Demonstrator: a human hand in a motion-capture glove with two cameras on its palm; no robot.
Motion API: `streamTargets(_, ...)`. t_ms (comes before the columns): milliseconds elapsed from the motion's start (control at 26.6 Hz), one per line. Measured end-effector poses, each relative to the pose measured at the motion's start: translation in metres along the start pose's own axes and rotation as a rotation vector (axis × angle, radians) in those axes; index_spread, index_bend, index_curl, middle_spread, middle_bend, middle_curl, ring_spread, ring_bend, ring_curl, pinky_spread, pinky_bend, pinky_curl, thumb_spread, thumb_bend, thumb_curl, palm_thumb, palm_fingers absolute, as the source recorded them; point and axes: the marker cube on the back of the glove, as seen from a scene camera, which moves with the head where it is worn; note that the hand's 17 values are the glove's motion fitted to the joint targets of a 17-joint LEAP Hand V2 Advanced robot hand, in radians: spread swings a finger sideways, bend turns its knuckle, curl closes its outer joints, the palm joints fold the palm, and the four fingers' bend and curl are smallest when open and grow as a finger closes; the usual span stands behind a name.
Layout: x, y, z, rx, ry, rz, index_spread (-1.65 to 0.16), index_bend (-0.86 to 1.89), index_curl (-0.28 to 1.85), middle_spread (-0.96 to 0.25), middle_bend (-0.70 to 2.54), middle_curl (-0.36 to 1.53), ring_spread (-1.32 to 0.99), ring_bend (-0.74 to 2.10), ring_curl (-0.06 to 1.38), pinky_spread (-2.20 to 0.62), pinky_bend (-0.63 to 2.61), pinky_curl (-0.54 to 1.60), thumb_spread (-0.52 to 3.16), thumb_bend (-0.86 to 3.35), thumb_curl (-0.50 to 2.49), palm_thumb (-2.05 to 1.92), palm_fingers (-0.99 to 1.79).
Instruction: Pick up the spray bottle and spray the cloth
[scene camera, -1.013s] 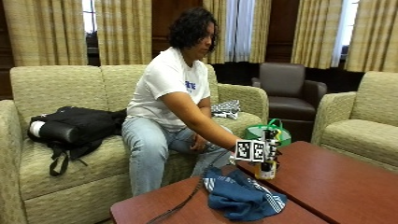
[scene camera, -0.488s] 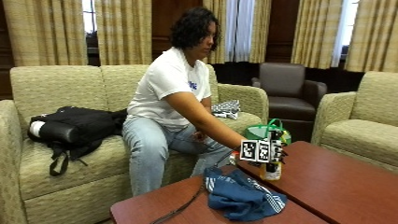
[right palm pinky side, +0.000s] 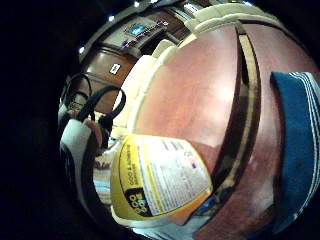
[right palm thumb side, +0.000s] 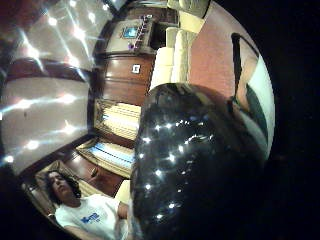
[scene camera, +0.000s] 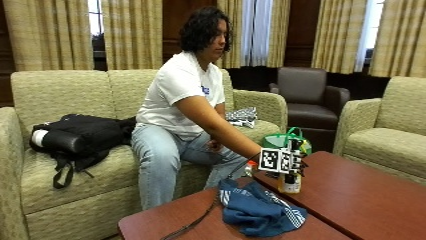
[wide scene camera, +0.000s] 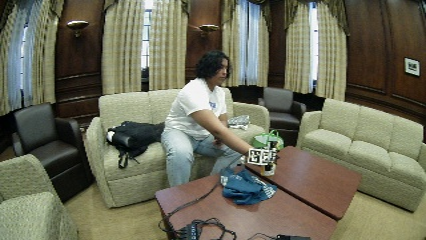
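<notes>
Lifted slightly, the spray bottle (scene camera: 290, 181) with unreadable yellow label sits gripped by the hand (scene camera: 287, 162).

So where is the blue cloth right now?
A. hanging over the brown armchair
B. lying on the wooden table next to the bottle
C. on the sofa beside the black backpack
B: the blue cloth lies crumpled on the wooden table, beside the spray bottle at the gloved right hand.

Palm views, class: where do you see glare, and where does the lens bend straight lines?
Thumb side palm view: starburst glare streaks the ceiling, and bright specks dot the black rounded surface close to the camera. Little finger side palm view: the table edges bow into curves, and the spray bottle label bulges, its small print unreadable.
</notes>
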Motion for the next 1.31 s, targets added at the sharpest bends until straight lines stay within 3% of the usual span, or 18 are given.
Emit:
streamTargets(300,0.002,0.008,-0.015,-0.065,0.146,-0.003,-0.27,0.14,0.56,-0.18,0.51,0.49,-0.18,0.6,0.44,-0.27,0.49,0.39,0.62,-0.07,0.76,0.79,1.24)
streamTargets(525,0.011,0.023,-0.027,-0.16,0.22,0.038,-0.31,0.09,0.49,-0.17,0.35,0.44,-0.19,0.52,0.42,-0.16,0.46,0.4,0.77,-0.08,0.64,0.63,0.87)
streamTargets(863,0.017,0.046,-0.059,-0.255,0.275,0.069,-0.37,0.12,0.42,-0.21,0.24,0.4,-0.26,0.36,0.37,-0.03,0.4,0.38,0.86,-0.06,0.52,0.51,0.54)
streamTargets(1314,0.008,0.127,-0.107,-0.421,0.348,0.031,-0.41,0.18,0.38,-0.23,0.19,0.37,-0.29,0.25,0.31,0.05,0.28,0.33,0.9,-0.04,0.44,0.48,0.44)
